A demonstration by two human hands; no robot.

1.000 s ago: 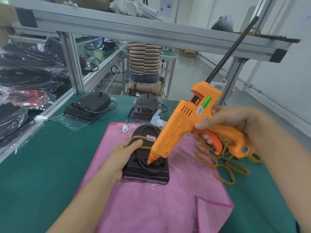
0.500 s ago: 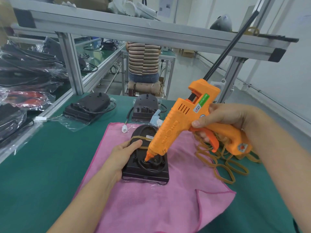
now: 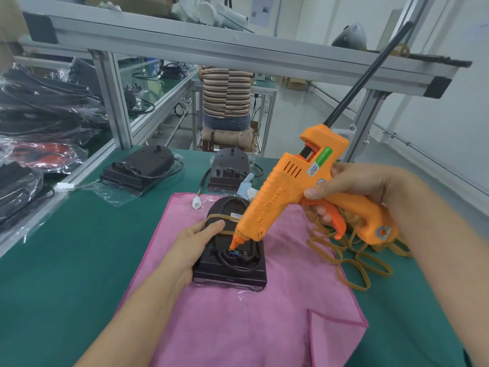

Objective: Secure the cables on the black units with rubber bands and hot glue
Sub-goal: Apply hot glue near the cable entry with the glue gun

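A black unit point(image 3: 230, 263) lies on a pink cloth point(image 3: 246, 313), with a tan rubber band point(image 3: 211, 216) around its far half and a black cable point(image 3: 238, 263) looped at its near end. My left hand point(image 3: 195, 242) grips the unit's left side, thumb on top. My right hand point(image 3: 352, 192) holds an orange hot glue gun point(image 3: 291, 192), fingers on the trigger. Its nozzle tip point(image 3: 234, 243) points down at the coloured wires where the cable enters the unit.
Loose rubber bands point(image 3: 352, 260) lie right of the cloth. Two more black units point(image 3: 143, 168) point(image 3: 229, 170) sit at the back of the green table point(image 3: 66, 260). Bagged cables point(image 3: 34, 115) pile up on the left. A person in a striped shirt point(image 3: 226, 91) sits beyond the aluminium frame point(image 3: 211, 51).
The glue gun's nozzle has shifted slightly left and farther back over the unit, from the cable loop toward the wire entry. My left hand stays on the unit.
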